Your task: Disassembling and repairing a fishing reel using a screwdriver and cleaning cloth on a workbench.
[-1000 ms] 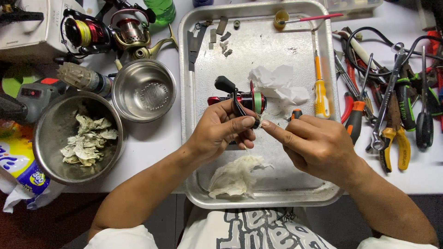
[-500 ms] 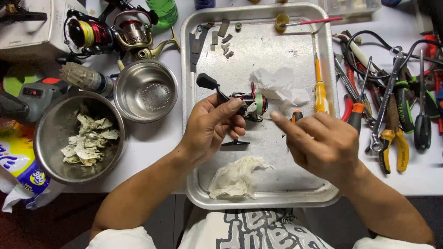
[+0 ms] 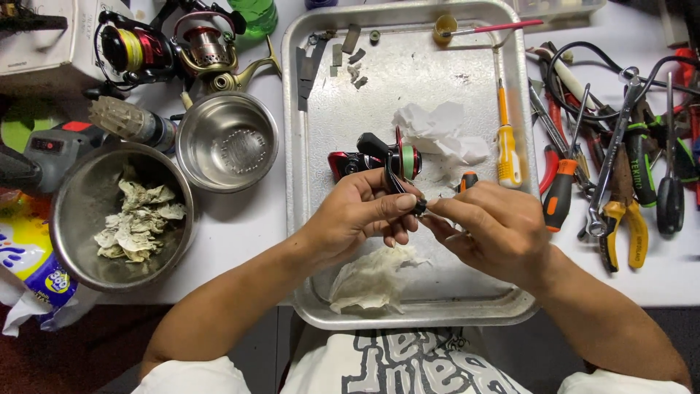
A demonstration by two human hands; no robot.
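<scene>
My left hand grips a red and black fishing reel over a metal tray; its handle knob points up-left and its green-edged spool faces right. My right hand meets the left at the reel's lower end, fingertips pinched on a small dark part there. An orange-handled tool pokes out above my right hand; whether the hand holds it is hidden. A crumpled white tissue lies just beyond the reel, and a soiled one lies below my hands.
Left of the tray stand a small steel bowl and a larger bowl of used wipes, with other reels behind. A yellow screwdriver lies in the tray. Pliers, wrenches and screwdrivers crowd the right side.
The reel has been turned in my left hand, its handle swinging from upper left toward the middle. My right hand has closed in on the reel's lower end.
</scene>
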